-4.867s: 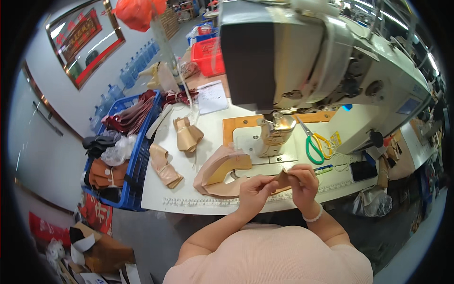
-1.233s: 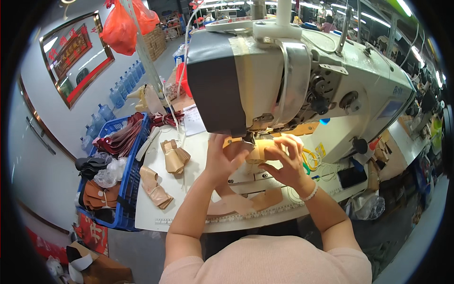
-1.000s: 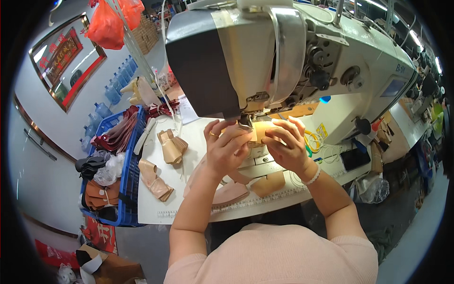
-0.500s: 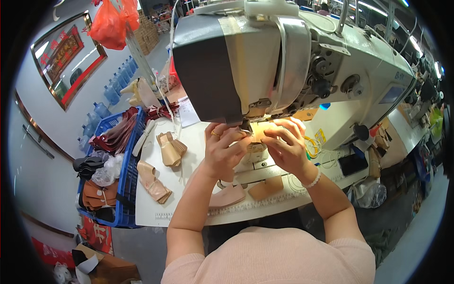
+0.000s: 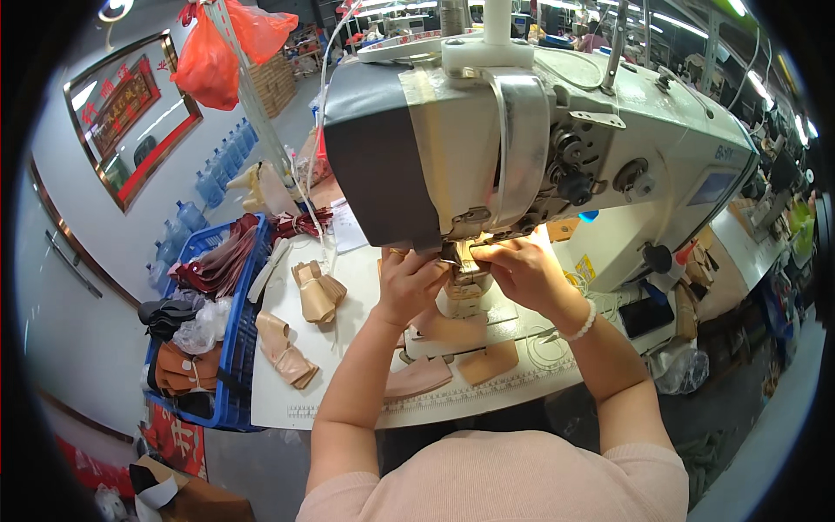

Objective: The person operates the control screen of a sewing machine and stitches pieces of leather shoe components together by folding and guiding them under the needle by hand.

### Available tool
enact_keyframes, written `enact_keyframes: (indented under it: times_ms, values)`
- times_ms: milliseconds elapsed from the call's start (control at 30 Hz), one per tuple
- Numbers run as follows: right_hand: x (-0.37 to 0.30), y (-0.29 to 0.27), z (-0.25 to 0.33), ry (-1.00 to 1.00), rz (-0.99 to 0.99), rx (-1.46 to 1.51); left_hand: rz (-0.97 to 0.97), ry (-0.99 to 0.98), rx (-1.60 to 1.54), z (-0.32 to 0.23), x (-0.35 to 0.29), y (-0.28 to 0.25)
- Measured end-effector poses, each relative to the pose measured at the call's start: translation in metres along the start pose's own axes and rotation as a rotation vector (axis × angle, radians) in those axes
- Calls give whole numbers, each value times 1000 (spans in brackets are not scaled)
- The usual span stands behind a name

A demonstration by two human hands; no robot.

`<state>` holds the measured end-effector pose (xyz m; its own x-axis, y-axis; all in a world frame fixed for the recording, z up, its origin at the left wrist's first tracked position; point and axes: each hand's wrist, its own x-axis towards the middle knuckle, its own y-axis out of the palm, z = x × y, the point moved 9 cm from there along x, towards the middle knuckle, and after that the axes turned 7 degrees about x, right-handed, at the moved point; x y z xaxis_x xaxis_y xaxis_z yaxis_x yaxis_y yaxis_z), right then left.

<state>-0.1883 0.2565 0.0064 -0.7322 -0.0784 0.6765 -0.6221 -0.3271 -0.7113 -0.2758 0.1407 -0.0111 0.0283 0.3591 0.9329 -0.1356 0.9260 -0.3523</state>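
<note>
Small tan leather-like piece (image 5: 466, 253): was held below the needle area of the white-and-grey sewing machine (image 5: 470, 130), at the top of the short metal post (image 5: 464, 291); by being raised there, it was presumably left free to be turned at both sides.
Left hand (image 5: 406, 285): was closed, fingertips pinched at the piece's left side, partly under the machine head, probably so that the edge was steadied.
Right hand (image 5: 526, 277): was closed too, thumb and fingers pinched at the right side, apparently as a counter-hold.
Exact contact: was too small to be told.
Blurred pinkish strip (image 5: 454, 330): was seen below the post; whether it was joined to the held piece could not be told.
Flat pale-pink piece (image 5: 417, 377) and flat tan piece (image 5: 490, 362): were laid near the counter's front edge, likely kept clear of the post.
Tan folded bundles (image 5: 319, 291): were set on the white counter (image 5: 271, 402) at the left, probably for easy reach.
Blue plastic basket (image 5: 239, 324): was stood beside the counter, its maroon strips (image 5: 222, 258) thus kept off the surface.
</note>
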Motion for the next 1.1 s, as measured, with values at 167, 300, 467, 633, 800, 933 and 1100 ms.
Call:
enact_keyframes:
  times_ms: [167,300,467,633,800,933,1100]
  values:
    - [-4,-19,2,-95,38,260,63,152,34,-35,-31,-17]
    - [-8,-19,9,-342,136,13,431,50,180,-61,-55,5]
    - [3,-10,-22,-210,220,11,774,144,90,-49,-60,8]
    - [-12,49,-135,345,322,-152,515,-522,-406,6,-21,-2]
    - [-2,-30,-41,171,257,582,449,-660,-618,23,-23,3]
    - [3,-7,-8,93,162,442,507,-924,-828,25,-34,15]
    - [6,-2,-28,419,114,454,486,-1125,-1125,22,-42,27]
